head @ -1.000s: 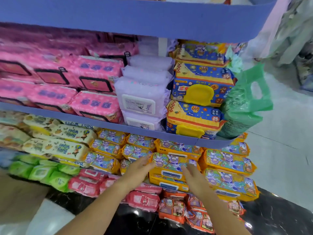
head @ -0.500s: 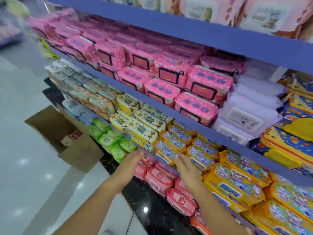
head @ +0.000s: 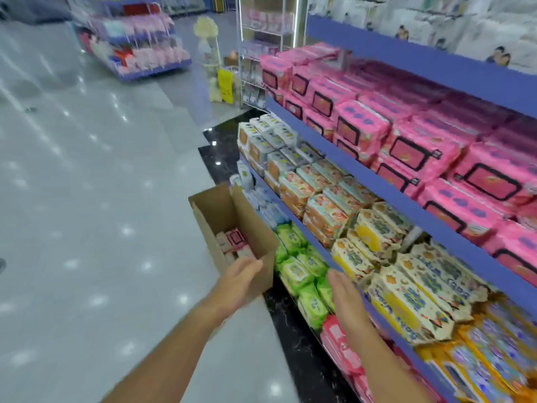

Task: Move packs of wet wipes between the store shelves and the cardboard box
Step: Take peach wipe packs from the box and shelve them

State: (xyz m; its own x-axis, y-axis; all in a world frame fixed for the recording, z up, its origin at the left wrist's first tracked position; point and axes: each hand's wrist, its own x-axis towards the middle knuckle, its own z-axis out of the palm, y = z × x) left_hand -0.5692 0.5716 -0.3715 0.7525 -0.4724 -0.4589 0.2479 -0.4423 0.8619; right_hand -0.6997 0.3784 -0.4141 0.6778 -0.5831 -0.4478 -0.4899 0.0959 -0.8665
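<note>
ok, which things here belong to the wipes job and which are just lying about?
Job: cardboard box, pink packs inside it, green wipe packs on the shelf, left hand, right hand (both empty).
Lying about: display rack across the aisle, yellow sign, floor.

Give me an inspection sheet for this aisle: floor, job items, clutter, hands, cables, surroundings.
Surface: glossy grey tiled floor, bearing the box.
Job's things: open cardboard box beside the shelves, pink packs inside; shelves full of wipe packs.
Clutter: nothing seen.
Grippers: left hand open at the box's near edge, contact unclear; right hand open before the green packs, holding nothing.
Cables: nothing seen.
Surroundings: another display rack across the aisle.
</note>
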